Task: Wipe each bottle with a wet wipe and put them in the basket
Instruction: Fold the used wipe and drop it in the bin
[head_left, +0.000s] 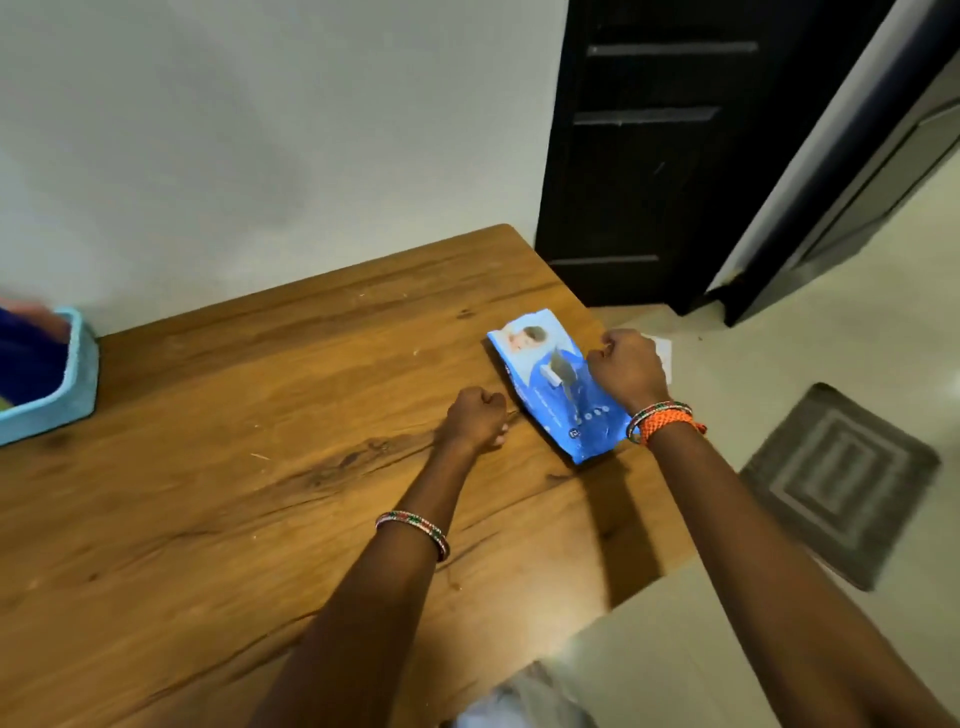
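Drawing a wet wipe (658, 349) from the blue wipe pack (556, 382) at the wooden table's (208, 519) right end: right hand (626, 366) curled, apparently pinching the white sheet beyond the pack. Left hand (475, 418) fisted beside the pack, holding nothing, probably poised to steady it. Turquoise basket (78, 379) far left; bottles not in view.

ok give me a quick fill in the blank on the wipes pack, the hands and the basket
1. The wipes pack lies on the ____ table.
2. The right hand pinches a ____ wipe beside the pack.
3. The basket sits at the table's ____ edge.
4. The left hand, curled, holds ____.

Missing words: wooden; white; left; nothing
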